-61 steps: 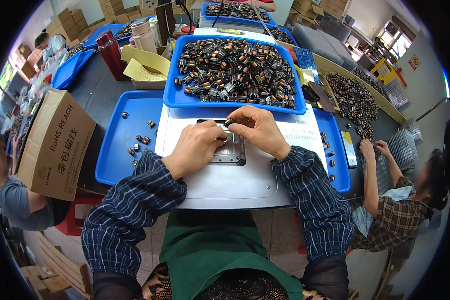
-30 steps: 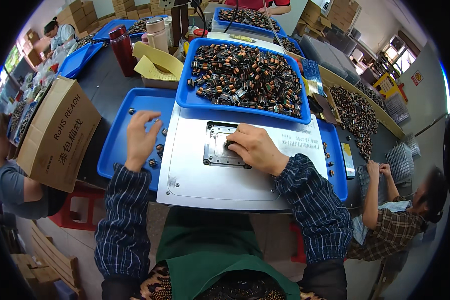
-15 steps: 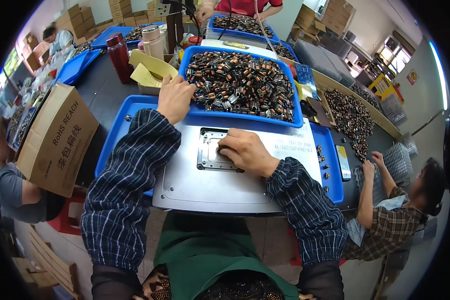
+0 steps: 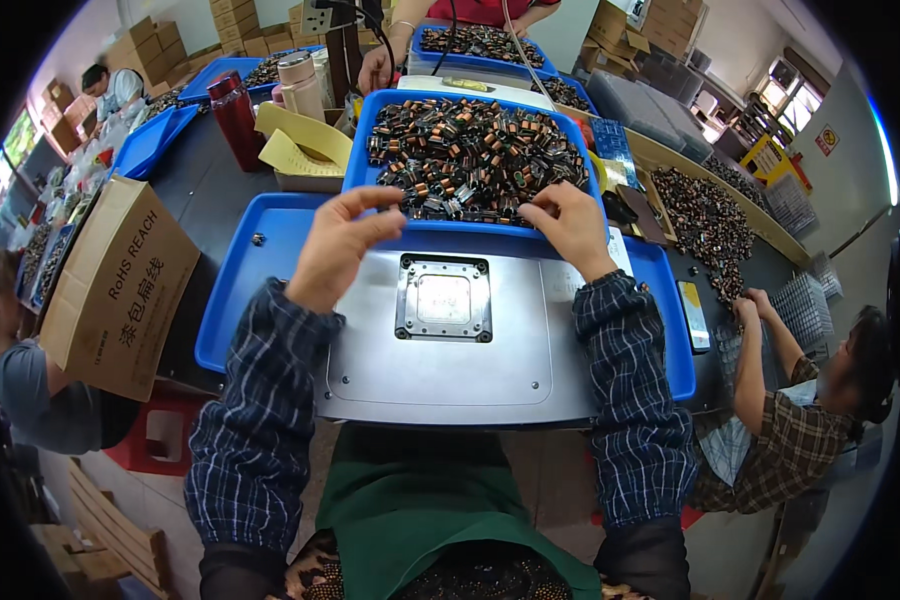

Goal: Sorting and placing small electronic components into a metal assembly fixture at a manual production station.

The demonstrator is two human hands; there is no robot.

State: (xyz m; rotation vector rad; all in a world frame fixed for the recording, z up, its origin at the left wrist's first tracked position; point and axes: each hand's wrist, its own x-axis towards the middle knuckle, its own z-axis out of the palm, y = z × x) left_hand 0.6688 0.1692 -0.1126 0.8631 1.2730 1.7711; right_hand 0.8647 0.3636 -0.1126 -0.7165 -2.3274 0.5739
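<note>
My left hand (image 4: pixel 342 245) is over the near left corner of the upper blue tray (image 4: pixel 354 172), thumb and forefinger stretched out and apart. Nothing that I can make out lies between them. At the tray's near right edge, the thumb and fingers of my right hand (image 4: pixel 572 225) are drawn together among the parts; what they hold, if anything, is too small to see. Many small copper-and-black coil components (image 4: pixel 480 155) fill this tray. In front of me, between my forearms, a square metal fixture (image 4: pixel 444 298) sits bare in the flat silver panel (image 4: pixel 440 375).
A larger blue tray (image 4: pixel 232 290) lies beneath the panel. Left stand a yellow paper-lined box (image 4: pixel 305 150), a red bottle (image 4: pixel 235 125) and a carton (image 4: pixel 120 290). Right are a phone (image 4: pixel 692 315), a pile of coils (image 4: pixel 705 215) and a co-worker (image 4: pixel 795 410). Another person's hand (image 4: pixel 376 70) is beyond the tray.
My right hand has left the fixture and moved up to the tray's near right edge, uncovering the fixture. My left hand has come off the tray's left edge, lower, with its fingers pointing right.
</note>
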